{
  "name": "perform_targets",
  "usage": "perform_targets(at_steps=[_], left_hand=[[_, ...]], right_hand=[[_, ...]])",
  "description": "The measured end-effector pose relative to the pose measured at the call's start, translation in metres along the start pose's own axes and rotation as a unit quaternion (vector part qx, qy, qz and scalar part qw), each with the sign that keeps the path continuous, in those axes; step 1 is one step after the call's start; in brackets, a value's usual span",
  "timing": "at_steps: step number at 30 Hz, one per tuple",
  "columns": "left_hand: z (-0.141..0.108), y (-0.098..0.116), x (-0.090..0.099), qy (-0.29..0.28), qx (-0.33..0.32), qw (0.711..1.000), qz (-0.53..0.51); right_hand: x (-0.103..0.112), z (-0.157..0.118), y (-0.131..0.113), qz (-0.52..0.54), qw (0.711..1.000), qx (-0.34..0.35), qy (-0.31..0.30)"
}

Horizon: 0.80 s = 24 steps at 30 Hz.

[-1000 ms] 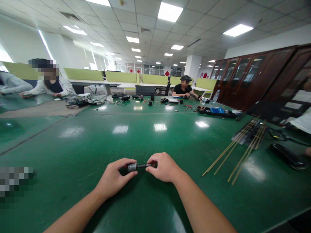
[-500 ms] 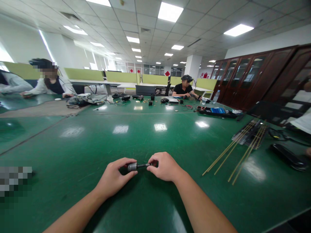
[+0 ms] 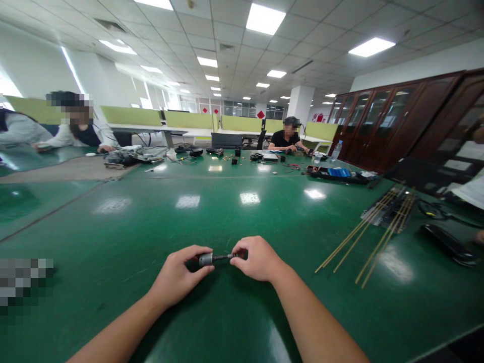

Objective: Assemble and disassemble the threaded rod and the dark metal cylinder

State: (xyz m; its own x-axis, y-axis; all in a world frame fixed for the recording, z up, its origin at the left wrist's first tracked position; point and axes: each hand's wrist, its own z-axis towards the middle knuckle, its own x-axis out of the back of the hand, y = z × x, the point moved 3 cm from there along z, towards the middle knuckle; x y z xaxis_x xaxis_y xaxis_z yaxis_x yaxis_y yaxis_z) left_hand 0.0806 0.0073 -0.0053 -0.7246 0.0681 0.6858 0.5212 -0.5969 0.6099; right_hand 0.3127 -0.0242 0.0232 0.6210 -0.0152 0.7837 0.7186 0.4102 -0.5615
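Observation:
A small grey metal cylinder point(image 3: 206, 259) lies between the thumb and fingers of my left hand point(image 3: 176, 276), which is closed around it. A thin dark shaft point(image 3: 221, 257) sticks out of the cylinder's right end. The thumb and forefinger of my right hand point(image 3: 259, 259) pinch the far tip of that shaft. Something dark red shows inside each grip, mostly hidden by the fingers. Both hands are low over the green table point(image 3: 212, 222), with the piece held roughly level between them. The cylinder's left end is hidden in my left palm.
Thin yellowish rods point(image 3: 372, 232) lie to the right, near a black case point(image 3: 448, 244). A tool tray point(image 3: 338, 174) and a bottle point(image 3: 336, 150) stand farther back. Loose parts point(image 3: 234, 156) lie along the far side. Two people point(image 3: 289, 138) sit across the table.
Very little differs. My right hand's fingertips have shifted slightly at the shaft's tip; my left hand stays in place.

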Motion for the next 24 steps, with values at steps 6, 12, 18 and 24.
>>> perform_targets(at_steps=[6, 12, 18, 24], left_hand=[[0.0, -0.002, 0.001, -0.001, 0.005, 1.0, -0.002], [-0.001, -0.003, 0.0, -0.004, 0.005, 1.0, -0.002], [0.001, -0.001, 0.006, 0.009, 0.003, 1.0, 0.011], [0.006, -0.018, 0.006, 0.042, 0.106, 0.99, -0.084]], right_hand=[[0.001, 0.0, 0.0, -0.003, 1.0, -0.008, -0.001], [0.002, 0.0, 0.001, -0.007, 1.0, -0.019, -0.002], [0.007, 0.0, 0.006, 0.0, 1.0, -0.007, 0.017], [0.008, 0.001, 0.013, 0.019, 1.0, -0.006, 0.024]])
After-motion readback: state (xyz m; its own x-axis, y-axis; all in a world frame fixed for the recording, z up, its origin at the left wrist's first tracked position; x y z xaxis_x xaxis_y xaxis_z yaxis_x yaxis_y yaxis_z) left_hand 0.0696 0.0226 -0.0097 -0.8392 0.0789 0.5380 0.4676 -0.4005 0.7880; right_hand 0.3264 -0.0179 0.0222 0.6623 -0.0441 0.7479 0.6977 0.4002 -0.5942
